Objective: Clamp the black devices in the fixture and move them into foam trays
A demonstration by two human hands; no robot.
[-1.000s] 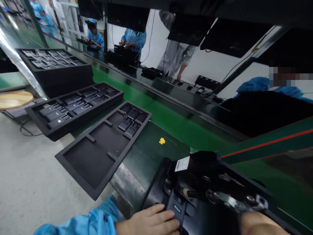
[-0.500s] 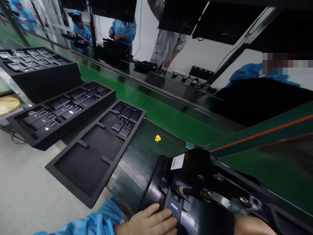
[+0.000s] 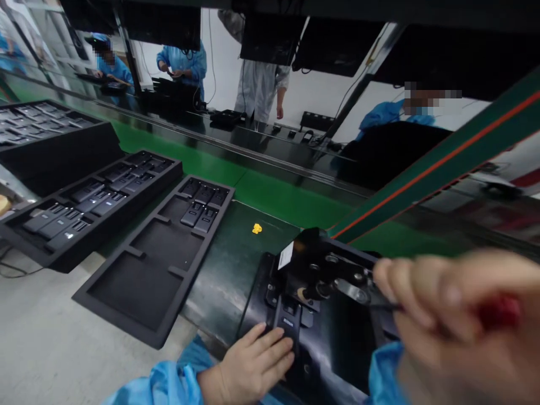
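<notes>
My left hand (image 3: 258, 363) lies with its fingers stretched out, fingertips resting on the lower end of a dark rectangular device (image 3: 288, 323) with white lettering. That device sits in a black clamping fixture (image 3: 314, 264), below a plunger with a tan tip. At the right, my right hand (image 3: 447, 304) is wrapped round the red-ended handle (image 3: 502, 311) of the fixture's toggle clamp and is blurred by motion. A metal link (image 3: 351, 291) runs from the clamp towards this hand. A white label (image 3: 286, 255) is stuck to the fixture's far side.
A black foam tray (image 3: 164, 281) holds several dark devices at its far end. Fuller trays (image 3: 139, 194) stand to its left. Small yellow pieces (image 3: 257, 228) lie on the green bench. Beyond the green belt (image 3: 278, 194), people in blue and white clothing are at benches.
My right hand has risen from the bottom edge into view, with the clamp's handle in its grip. My left hand stays on the device. The whole view has shifted somewhat.
</notes>
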